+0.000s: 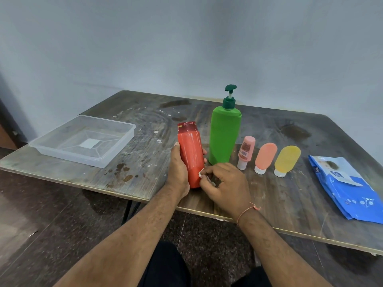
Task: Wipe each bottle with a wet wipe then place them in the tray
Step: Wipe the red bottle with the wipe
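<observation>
Both bare arms reach forward. The left hand (178, 168) stands upright, thumb up, its fingers (204, 152) curled round in a grip. The right hand (224, 183) lies palm down beside it, fingers bunched in a pinch.

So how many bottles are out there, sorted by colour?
Red: 1, the red bottle, held in the hands.
Green: 1, the green pump bottle.
Pink: 2, the labelled pink tube and the plain pink tube.
Yellow: 1, the yellow tube.
Total: 5
</observation>
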The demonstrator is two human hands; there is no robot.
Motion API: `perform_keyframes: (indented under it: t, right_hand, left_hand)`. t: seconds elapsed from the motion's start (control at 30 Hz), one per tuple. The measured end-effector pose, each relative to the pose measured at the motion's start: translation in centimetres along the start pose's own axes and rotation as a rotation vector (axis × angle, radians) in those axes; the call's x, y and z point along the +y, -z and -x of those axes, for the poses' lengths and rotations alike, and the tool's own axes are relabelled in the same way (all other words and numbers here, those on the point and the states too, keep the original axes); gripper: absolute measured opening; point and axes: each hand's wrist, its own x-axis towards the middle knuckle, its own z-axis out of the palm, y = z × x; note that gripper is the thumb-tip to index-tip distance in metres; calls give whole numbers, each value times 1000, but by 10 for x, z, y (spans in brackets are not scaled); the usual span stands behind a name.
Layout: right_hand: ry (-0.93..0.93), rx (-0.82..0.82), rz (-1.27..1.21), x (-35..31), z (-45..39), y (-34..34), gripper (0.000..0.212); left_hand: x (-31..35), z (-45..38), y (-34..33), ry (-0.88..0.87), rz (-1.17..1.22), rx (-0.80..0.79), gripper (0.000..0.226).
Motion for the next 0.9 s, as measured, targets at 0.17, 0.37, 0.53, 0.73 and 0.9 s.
perform_keyframes:
  t: [0.17,0.37,0.53,0.73,0.9]
  right_hand:
    - [-46,47,33,2,-3,-1,7]
    - [18,-14,-64,-1,-1,3,15]
    - [-5,48,-32,2,-5,1,14]
    - [110,35,22,-3,-1,-1,10]
    - [110,89,59,-2,-3,-2,13]
  left_hand:
    - [0,0,-1,-5,-43,6,81]
    - [-1,0,1,-10,-41,11,80]
    - [-3,-1,-2,-17,-67,24,80]
    - [-3,-1,0,3,-83,7,80]
    - [-4,-1,-2,-9,-77,11,81]
